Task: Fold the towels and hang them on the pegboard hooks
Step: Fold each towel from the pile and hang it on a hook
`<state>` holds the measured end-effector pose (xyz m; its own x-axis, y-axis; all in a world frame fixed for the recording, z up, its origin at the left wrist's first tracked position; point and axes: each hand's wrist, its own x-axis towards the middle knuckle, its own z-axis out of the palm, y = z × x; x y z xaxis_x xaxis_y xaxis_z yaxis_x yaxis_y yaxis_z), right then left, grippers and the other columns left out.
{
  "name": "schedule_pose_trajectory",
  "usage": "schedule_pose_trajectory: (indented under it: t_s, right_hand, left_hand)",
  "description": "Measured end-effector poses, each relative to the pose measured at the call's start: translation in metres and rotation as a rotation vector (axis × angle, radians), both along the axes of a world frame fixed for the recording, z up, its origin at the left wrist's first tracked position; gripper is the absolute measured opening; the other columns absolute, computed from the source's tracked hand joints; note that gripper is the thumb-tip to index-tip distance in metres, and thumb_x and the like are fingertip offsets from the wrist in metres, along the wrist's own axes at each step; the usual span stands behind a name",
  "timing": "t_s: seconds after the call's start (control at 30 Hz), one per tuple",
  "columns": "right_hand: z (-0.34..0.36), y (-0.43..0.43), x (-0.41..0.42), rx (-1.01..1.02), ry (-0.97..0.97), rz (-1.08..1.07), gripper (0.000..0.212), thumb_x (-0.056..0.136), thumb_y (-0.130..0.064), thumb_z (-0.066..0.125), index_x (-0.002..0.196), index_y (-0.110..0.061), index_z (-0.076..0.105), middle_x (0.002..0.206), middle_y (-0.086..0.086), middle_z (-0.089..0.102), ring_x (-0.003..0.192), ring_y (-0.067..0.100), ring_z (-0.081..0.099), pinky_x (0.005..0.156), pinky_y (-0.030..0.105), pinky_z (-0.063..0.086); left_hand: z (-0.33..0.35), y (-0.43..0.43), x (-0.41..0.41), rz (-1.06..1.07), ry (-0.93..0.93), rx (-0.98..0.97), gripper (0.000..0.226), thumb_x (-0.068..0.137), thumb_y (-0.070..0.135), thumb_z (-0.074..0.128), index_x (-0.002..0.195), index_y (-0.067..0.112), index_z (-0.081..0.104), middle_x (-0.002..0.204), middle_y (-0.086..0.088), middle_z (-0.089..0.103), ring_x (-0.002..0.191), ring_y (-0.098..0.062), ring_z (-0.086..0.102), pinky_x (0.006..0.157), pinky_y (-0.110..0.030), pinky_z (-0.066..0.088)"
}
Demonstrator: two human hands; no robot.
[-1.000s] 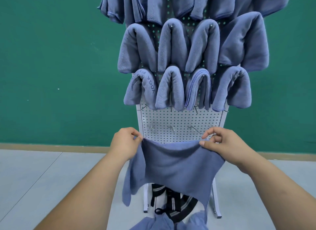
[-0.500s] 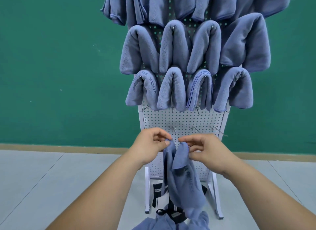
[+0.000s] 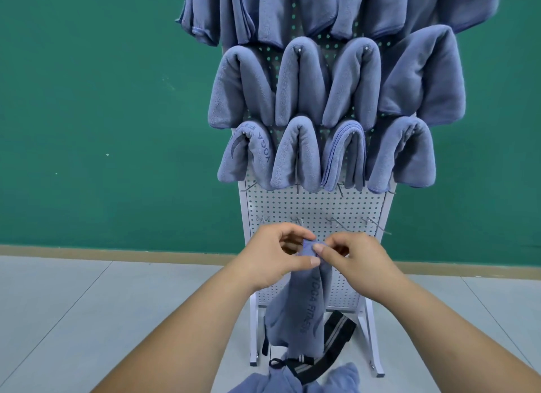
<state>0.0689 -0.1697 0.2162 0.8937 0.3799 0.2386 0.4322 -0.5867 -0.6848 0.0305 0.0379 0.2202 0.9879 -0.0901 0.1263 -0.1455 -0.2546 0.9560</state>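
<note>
Soft, plush blue-grey towel [image 3: 301, 310], doubled into a narrow hanging strip with dark lettering down its face, held just in front of the lower part of the white perforated pegboard [image 3: 313, 205]. Top edge pinched from both sides: left hand [image 3: 272, 258] with its grip closed thumb to forefinger on the cloth, right hand [image 3: 363, 264] likewise. Just above, a row of thin bare wire hooks [image 3: 335, 221]. Higher up, fleecy folded towels [image 3: 298, 79] draped in rounded arches, hiding most of the board. Below, a black striped strap [image 3: 336, 334] and more blue cloth [image 3: 342, 378] at the bottom edge of view. Behind, a matte green wall [image 3: 87, 100] and pale tiled floor [image 3: 73, 319].
</note>
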Motion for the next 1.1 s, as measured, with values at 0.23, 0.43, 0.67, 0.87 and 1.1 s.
schedule_pose_trajectory:
  t_s: [0.23, 0.43, 0.67, 0.87, 1.1]
  right_hand:
    - [0.001, -0.005, 0.005, -0.056, 0.037, 0.044, 0.058, 0.1, -0.054, 0.059, 0.059, -0.016, 0.043, 0.057, -0.006, 0.037, 0.055, 0.011, 0.034, 0.056, 0.031, 0.031]
    - [0.001, -0.011, 0.005, 0.049, 0.103, 0.137, 0.033, 0.097, -0.046, 0.069, 0.074, -0.023, 0.063, 0.06, -0.007, 0.056, 0.058, 0.008, 0.047, 0.06, 0.024, 0.039]
    - [-0.006, -0.004, 0.007, 0.131, 0.151, 0.219, 0.015, 0.103, -0.038, 0.064, 0.113, -0.036, 0.075, 0.073, -0.006, 0.07, 0.067, 0.008, 0.054, 0.065, 0.023, 0.043]
    - [-0.007, -0.004, 0.009, 0.016, 0.046, 0.078, 0.016, 0.095, -0.043, 0.073, 0.087, -0.029, 0.07, 0.058, -0.01, 0.056, 0.052, 0.005, 0.043, 0.052, 0.017, 0.036]
    - [-0.006, -0.002, 0.006, -0.008, 0.0, 0.065, 0.014, 0.093, -0.044, 0.074, 0.088, -0.032, 0.069, 0.064, -0.009, 0.063, 0.053, 0.004, 0.047, 0.054, 0.02, 0.039]
  left_hand:
    - [-0.008, -0.007, 0.008, 0.111, -0.069, 0.102, 0.016, 0.089, 0.014, 0.082, 0.099, 0.027, 0.078, 0.098, 0.0, 0.078, 0.088, -0.021, 0.071, 0.091, -0.036, 0.061]
    - [-0.006, -0.007, 0.008, 0.129, -0.106, 0.122, 0.007, 0.098, 0.022, 0.074, 0.096, 0.026, 0.08, 0.092, 0.009, 0.079, 0.093, -0.012, 0.074, 0.093, -0.036, 0.06]
    - [-0.006, -0.007, 0.007, 0.114, -0.116, 0.092, 0.017, 0.091, 0.011, 0.08, 0.099, 0.026, 0.077, 0.092, -0.001, 0.078, 0.084, -0.015, 0.071, 0.088, -0.032, 0.06]
    - [-0.008, -0.003, 0.008, 0.087, -0.116, 0.155, 0.023, 0.087, 0.008, 0.082, 0.102, 0.025, 0.075, 0.096, 0.0, 0.076, 0.093, -0.016, 0.072, 0.088, -0.024, 0.057]
    - [-0.008, -0.002, 0.007, 0.126, -0.14, 0.357, 0.005, 0.093, 0.022, 0.078, 0.097, 0.026, 0.079, 0.085, 0.011, 0.076, 0.076, 0.002, 0.065, 0.075, -0.015, 0.051]
